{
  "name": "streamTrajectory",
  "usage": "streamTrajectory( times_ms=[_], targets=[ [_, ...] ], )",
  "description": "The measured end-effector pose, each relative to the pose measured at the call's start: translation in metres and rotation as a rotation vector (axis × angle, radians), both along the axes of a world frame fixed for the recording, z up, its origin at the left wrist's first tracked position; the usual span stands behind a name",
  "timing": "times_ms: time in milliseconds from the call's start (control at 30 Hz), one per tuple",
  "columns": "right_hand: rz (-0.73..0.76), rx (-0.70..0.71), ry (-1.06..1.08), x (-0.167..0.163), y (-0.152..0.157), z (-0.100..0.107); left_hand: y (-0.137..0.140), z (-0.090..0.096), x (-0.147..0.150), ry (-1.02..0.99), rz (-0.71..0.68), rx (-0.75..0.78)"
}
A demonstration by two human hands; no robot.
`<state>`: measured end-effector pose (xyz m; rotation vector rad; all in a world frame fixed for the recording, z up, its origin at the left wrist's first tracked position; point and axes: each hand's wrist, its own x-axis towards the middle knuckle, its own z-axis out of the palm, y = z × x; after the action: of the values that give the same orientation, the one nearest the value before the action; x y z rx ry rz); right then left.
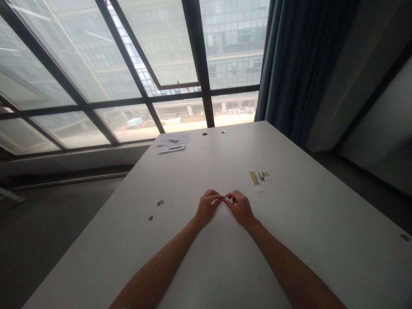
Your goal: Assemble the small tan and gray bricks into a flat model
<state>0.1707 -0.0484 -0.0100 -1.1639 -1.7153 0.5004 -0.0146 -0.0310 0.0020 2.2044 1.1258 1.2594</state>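
Note:
My left hand [207,206] and my right hand [240,207] meet fingertip to fingertip over the middle of the white table [212,167]. Between them they pinch a tiny greyish piece [225,197], too small to name and mostly covered by the fingers. Thumb and index finger are pressed together on both hands. Off to the left lie a few small dark grey pieces [160,202] and a single one [150,218] nearer to me. Beyond my right hand are yellowish flat pieces [253,177] with small dark parts [262,178] among them, and a white scrap [260,189].
Papers [175,141] with a small white object [174,140] on them lie at the far left corner. Two round cable holes [204,134] sit near the far edge. A small dark item [404,237] rests at the right edge. Windows and a blue curtain [283,68] stand behind.

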Motion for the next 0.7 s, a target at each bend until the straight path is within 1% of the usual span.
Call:
streamTrajectory(
  times_ms=[100, 233, 367, 433, 467, 533, 633, 700],
  targets=[
    [-0.041, 0.019, -0.002, 0.001, 0.000, 0.010, -0.001, 0.002, 0.000, -0.019, 0.017, -0.031],
    [-0.178, 0.090, 0.083, 0.016, 0.007, 0.039, 0.000, 0.003, -0.001, -0.026, 0.042, -0.057],
    [-0.371, 0.167, 0.198, 0.056, 0.021, 0.071, 0.002, 0.001, -0.001, -0.040, 0.041, -0.062],
    [-0.483, 0.180, 0.208, 0.082, 0.028, 0.078, 0.003, 0.001, -0.001, -0.046, 0.035, -0.067],
    [-0.538, 0.171, 0.202, 0.095, 0.031, 0.077, 0.003, 0.000, 0.000, -0.050, 0.034, -0.071],
    [-0.617, 0.148, 0.180, 0.118, 0.036, 0.069, 0.003, 0.001, 0.000, -0.057, 0.032, -0.077],
    [-0.658, 0.091, 0.095, 0.140, 0.039, 0.047, 0.004, 0.001, 0.000, -0.055, 0.028, -0.080],
    [-0.677, 0.006, 0.010, 0.146, 0.039, 0.031, 0.004, 0.002, 0.001, -0.050, 0.026, -0.077]
  ],
)
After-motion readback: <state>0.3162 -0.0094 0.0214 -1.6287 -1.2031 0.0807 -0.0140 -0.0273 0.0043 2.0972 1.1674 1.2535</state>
